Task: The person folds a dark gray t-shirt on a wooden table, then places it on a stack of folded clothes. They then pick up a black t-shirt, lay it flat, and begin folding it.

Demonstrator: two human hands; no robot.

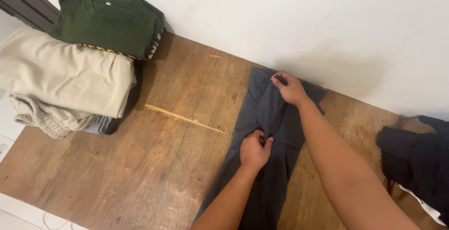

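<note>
Left hand [254, 149]: pinches a fold of the dark grey garment [269, 117].
Right hand [290, 87]: grips its far edge.
Wooden table [154, 164]: garment lies flat.
Folded stack [70, 71]: far left.
Black clothing [416, 164]: right edge.

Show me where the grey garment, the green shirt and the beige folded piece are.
grey garment [262, 108], head view, upper fabric left of hands.
green shirt [110, 21], head view, middle of chest.
beige folded piece [65, 73], head view, top face.
</note>
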